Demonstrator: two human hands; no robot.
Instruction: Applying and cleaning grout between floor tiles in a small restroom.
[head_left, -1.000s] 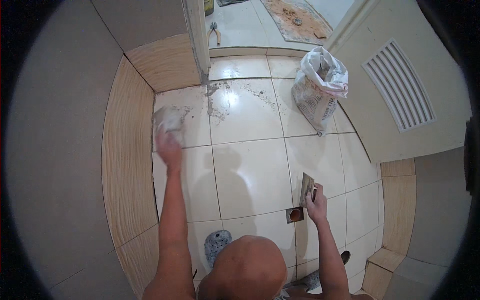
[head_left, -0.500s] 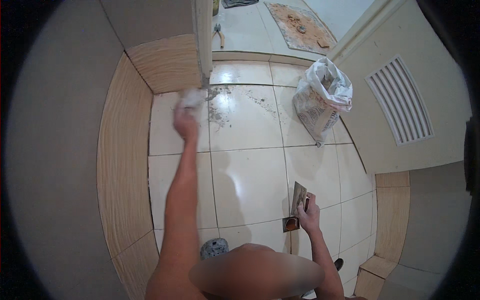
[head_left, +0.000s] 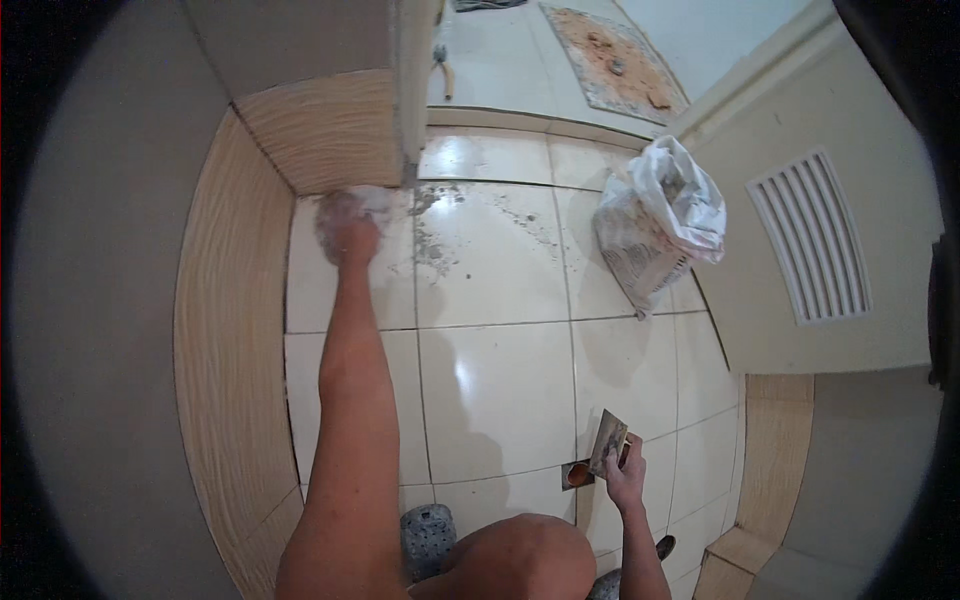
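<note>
My left hand [head_left: 347, 232] reaches far forward to the floor tiles by the far-left corner, below the wood-patterned skirting. It is smeared by motion, with a whitish, cloth-like wad [head_left: 374, 203] at its fingers, pressed to the floor. Grey crumbs and smudges of mortar [head_left: 436, 240] lie just to the right of it. Nearer me, my right hand [head_left: 627, 477] grips a flat metal trowel [head_left: 608, 442] by its handle, the blade tilted above the floor. Beside the blade is a square drain opening [head_left: 577, 474] in the tiles.
A white sack [head_left: 665, 220], its top gaping, stands at the right against the opened door [head_left: 810, 240] with its slatted vent. Beyond the raised threshold [head_left: 490, 119] lie pliers [head_left: 443, 73] and a dusty board [head_left: 615, 62] bearing clumps. Tiled skirting [head_left: 230, 320] runs along the left wall.
My left hand has swept left across the floor with the whitish wad, closer to the corner. My right hand still holds the trowel. The whole view has shifted slightly.
</note>
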